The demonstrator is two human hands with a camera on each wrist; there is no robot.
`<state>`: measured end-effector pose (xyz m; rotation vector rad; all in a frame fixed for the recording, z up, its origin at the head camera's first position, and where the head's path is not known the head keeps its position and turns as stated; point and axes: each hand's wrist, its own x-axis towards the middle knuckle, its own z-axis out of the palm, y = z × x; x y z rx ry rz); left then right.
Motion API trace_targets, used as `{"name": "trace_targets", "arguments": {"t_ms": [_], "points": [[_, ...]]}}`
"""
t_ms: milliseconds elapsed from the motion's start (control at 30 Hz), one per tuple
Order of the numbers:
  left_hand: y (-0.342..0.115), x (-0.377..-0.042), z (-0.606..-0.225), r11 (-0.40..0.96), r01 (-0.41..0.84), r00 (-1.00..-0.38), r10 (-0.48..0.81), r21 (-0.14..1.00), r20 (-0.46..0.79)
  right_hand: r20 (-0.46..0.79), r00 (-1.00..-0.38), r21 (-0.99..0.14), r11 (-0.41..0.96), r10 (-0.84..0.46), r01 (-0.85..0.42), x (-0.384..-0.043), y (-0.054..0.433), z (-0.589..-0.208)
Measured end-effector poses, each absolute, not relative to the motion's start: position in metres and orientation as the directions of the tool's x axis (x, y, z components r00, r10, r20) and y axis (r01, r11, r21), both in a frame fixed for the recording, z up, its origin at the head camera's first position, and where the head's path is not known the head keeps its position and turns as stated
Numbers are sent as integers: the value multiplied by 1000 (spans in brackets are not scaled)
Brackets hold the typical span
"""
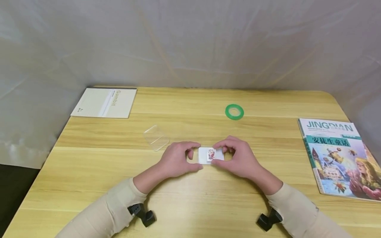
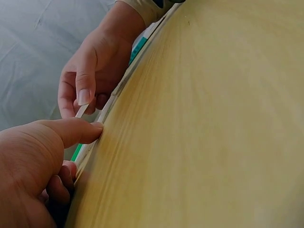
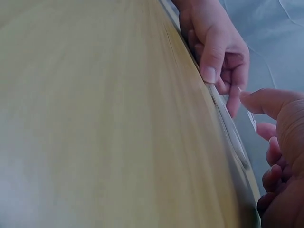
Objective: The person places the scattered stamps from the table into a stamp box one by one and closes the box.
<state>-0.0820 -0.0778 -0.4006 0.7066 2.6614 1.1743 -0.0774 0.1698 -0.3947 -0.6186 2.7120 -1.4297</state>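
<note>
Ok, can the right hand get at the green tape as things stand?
Likely yes: the tape lies beyond the right hand with no object between them, though that hand pinches the printed square and would probably need to release it first.

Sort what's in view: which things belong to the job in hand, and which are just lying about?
In the job: white box, small picture card in the right hand, probably the clear lid.
Lying about: notebook, green tape, book.
</note>
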Motion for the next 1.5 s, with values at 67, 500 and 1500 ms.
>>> {"name": "trace_targets", "arguments": {"t_ms": [67, 500, 1500], "points": [[-78, -82, -401, 583, 361, -878, 476, 728, 54, 163, -922, -796, 505, -352, -334, -77, 167, -395], [-78, -83, -402, 579, 363, -876, 479, 730, 56, 123, -929, -755, 574, -350, -316, -78, 158, -397], [-79, -83, -402, 582, 367, -873, 485, 726, 53, 119, -932, -775, 555, -341, -302, -77, 160, -395]]}}
